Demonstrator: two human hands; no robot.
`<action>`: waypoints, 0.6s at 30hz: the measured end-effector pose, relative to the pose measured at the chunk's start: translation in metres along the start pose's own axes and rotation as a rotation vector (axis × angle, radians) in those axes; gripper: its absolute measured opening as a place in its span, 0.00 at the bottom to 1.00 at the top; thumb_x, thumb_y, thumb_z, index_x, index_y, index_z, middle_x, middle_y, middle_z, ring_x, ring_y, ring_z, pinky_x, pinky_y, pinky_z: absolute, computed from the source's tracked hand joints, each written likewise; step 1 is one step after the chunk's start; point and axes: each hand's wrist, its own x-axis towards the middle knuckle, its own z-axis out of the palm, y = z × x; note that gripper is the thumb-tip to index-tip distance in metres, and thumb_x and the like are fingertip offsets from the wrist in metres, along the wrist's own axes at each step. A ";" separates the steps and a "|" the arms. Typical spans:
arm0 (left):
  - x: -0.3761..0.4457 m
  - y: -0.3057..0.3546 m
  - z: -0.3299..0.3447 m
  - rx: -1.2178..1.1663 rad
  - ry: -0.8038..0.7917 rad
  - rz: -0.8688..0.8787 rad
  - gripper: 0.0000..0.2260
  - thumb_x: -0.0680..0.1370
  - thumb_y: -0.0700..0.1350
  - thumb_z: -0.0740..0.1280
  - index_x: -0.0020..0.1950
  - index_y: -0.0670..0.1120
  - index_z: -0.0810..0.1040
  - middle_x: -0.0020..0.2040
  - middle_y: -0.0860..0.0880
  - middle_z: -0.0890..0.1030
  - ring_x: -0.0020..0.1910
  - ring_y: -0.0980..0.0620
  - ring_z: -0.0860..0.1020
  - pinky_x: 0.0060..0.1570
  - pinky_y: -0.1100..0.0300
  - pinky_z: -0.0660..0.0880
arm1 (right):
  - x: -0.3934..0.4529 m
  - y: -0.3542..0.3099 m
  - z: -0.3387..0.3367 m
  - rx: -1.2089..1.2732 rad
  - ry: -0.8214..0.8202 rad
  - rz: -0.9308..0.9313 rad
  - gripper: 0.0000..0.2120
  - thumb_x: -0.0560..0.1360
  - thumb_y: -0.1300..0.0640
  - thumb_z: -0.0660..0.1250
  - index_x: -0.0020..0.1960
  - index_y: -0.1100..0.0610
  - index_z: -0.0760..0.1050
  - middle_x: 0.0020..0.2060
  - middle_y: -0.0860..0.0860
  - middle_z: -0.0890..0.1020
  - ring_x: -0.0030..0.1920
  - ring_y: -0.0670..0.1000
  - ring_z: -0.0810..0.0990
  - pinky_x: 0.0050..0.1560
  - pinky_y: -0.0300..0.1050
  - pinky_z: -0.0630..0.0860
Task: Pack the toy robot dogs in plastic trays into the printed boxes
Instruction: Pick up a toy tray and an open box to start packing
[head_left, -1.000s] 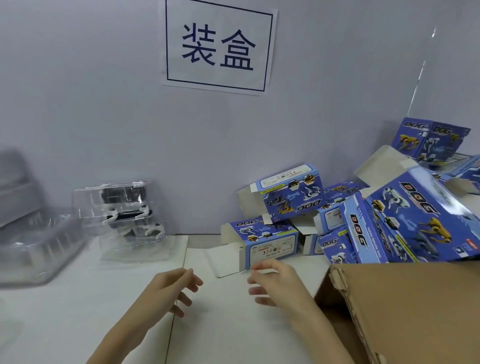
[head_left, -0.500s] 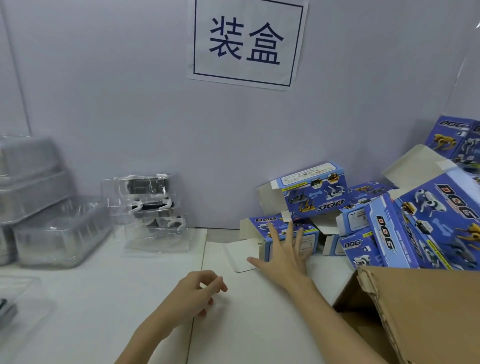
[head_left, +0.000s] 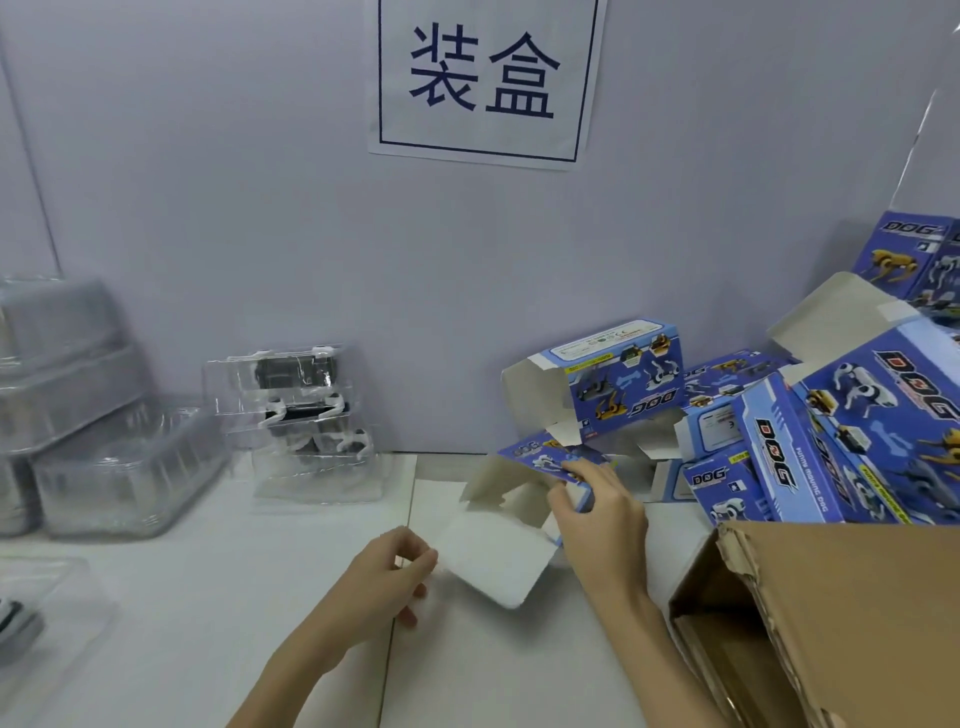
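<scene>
My right hand (head_left: 597, 512) grips a blue printed box (head_left: 540, 462) by its top edge, tilted, with its open end and white flaps (head_left: 493, 556) facing me. My left hand (head_left: 387, 571) pinches the lower left edge of the long flap. A stack of clear plastic trays holding black-and-white toy robot dogs (head_left: 304, 410) stands against the wall at the left. More printed boxes (head_left: 623, 384) lie heaped at the right, several with open flaps.
Clear plastic trays (head_left: 98, 415) are piled at the far left, and another tray with a toy (head_left: 31, 618) lies at the left edge. An open brown carton (head_left: 831, 613) fills the lower right. A sign hangs on the wall (head_left: 485, 78).
My right hand reached to the nearest printed box, took hold of it and lifted it toward me. My left hand moved up and pinched its flap. The view shifted left.
</scene>
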 end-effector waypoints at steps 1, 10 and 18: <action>0.000 0.000 -0.002 -0.004 0.002 0.016 0.04 0.83 0.41 0.67 0.57 0.47 0.74 0.58 0.46 0.80 0.40 0.52 0.83 0.43 0.58 0.83 | 0.001 -0.007 -0.007 0.021 0.037 0.012 0.09 0.74 0.61 0.74 0.54 0.53 0.85 0.47 0.48 0.85 0.45 0.50 0.83 0.42 0.35 0.71; -0.004 0.011 0.018 -0.049 -0.079 0.470 0.61 0.65 0.55 0.86 0.81 0.71 0.43 0.80 0.71 0.54 0.78 0.70 0.59 0.69 0.59 0.73 | 0.013 -0.056 -0.064 0.326 -0.264 0.304 0.11 0.81 0.46 0.68 0.45 0.50 0.84 0.40 0.50 0.87 0.42 0.53 0.87 0.38 0.55 0.86; -0.007 0.017 0.054 -0.469 0.081 0.363 0.42 0.61 0.50 0.86 0.69 0.55 0.67 0.57 0.55 0.86 0.56 0.55 0.85 0.48 0.62 0.83 | -0.019 -0.065 -0.062 0.649 -0.395 0.325 0.14 0.84 0.49 0.62 0.49 0.53 0.85 0.41 0.53 0.87 0.38 0.56 0.87 0.31 0.48 0.83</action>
